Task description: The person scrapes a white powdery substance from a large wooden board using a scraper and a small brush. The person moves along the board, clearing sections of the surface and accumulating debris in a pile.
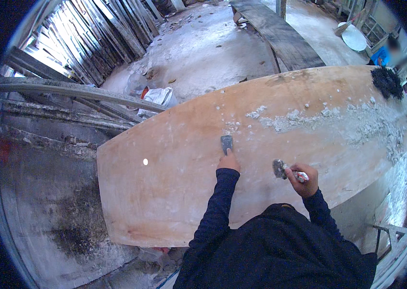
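Note:
My left hand (228, 161) is closed round the handle of a scraper (226, 143). Its flat grey blade points away from me over the wooden board (174, 192), by a few white crumbs. To the right, my right hand (305, 179) grips a brush (279, 169) by its white-smeared handle. The brush's dark bristles point left, toward the scraper; whether they touch the board I cannot tell. White plaster-like lumps (304, 119) lie scattered over the far and right parts of the board.
A black bristly clump (387, 83) sits at the board's far right corner. Beyond it a person (387, 54), partly blurred, is seen in blue. A long dark plank (285, 36) stands behind the board. Wooden beams (68, 89) are on the left, and a slatted wooden piece (401, 250) is at lower right.

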Action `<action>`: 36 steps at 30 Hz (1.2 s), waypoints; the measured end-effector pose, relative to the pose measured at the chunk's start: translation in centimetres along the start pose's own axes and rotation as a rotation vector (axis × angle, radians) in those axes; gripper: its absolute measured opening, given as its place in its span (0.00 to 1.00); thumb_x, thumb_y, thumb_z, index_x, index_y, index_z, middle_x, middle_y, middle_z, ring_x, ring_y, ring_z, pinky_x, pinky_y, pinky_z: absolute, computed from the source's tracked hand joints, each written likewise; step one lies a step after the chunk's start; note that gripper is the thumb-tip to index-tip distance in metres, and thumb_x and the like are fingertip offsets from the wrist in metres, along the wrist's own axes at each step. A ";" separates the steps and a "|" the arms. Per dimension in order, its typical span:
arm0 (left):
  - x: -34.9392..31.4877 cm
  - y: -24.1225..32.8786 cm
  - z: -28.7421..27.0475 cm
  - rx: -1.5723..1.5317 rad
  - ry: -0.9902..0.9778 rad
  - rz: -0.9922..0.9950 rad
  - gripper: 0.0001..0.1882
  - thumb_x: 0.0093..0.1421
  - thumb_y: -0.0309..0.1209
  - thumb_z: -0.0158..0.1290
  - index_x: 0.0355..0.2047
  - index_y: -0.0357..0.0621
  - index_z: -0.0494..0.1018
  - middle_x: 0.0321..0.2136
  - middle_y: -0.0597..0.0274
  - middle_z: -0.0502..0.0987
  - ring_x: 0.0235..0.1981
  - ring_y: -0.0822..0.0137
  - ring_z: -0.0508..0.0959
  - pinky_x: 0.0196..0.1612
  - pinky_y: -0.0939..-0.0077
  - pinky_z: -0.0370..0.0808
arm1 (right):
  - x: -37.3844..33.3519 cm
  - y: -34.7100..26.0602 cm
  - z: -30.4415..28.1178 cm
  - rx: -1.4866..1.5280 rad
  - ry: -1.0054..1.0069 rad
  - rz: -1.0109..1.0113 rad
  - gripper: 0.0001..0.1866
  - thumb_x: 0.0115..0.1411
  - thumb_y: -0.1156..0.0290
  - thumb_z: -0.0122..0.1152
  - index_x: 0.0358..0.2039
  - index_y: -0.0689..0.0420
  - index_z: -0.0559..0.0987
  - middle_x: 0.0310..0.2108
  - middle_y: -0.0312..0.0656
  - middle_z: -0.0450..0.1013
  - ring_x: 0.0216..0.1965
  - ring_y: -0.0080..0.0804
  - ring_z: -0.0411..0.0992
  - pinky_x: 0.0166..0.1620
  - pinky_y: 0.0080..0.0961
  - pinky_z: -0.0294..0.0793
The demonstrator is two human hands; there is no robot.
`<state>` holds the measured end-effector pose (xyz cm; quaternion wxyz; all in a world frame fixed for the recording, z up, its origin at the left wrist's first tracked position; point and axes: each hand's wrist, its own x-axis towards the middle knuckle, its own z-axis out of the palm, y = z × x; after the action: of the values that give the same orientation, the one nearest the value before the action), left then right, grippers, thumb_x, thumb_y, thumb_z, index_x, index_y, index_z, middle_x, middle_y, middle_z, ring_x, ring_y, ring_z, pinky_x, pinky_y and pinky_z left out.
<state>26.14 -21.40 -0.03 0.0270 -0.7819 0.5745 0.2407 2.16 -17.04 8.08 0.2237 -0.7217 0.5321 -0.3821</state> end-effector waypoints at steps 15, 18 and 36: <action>0.2 -1.2 0.8 0.059 0.013 0.027 0.22 0.58 0.31 0.37 0.52 0.39 0.59 0.34 0.43 0.74 0.33 0.49 0.76 0.36 0.60 0.74 | -0.4 0.4 0.1 -0.002 -0.004 -0.019 0.09 0.48 0.66 0.62 0.18 0.55 0.75 0.16 0.43 0.71 0.17 0.38 0.71 0.20 0.28 0.67; 1.8 -1.1 0.0 -0.020 0.007 -0.038 0.22 0.57 0.31 0.37 0.52 0.39 0.60 0.34 0.42 0.74 0.35 0.48 0.76 0.37 0.58 0.73 | -0.4 0.2 0.5 0.017 -0.018 -0.015 0.08 0.48 0.66 0.62 0.18 0.55 0.75 0.16 0.43 0.71 0.17 0.37 0.71 0.20 0.28 0.67; 3.0 -2.4 0.7 -0.024 0.138 0.081 0.21 0.57 0.31 0.38 0.52 0.43 0.60 0.32 0.42 0.74 0.37 0.46 0.74 0.36 0.55 0.73 | 0.0 -0.7 1.1 0.028 -0.033 -0.094 0.08 0.49 0.67 0.61 0.18 0.54 0.74 0.15 0.44 0.71 0.17 0.37 0.71 0.20 0.28 0.67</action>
<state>28.74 -23.04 -2.47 -0.0316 -0.7728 0.6034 0.1940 3.43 -16.88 7.87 0.2242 -0.7490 0.4885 -0.3875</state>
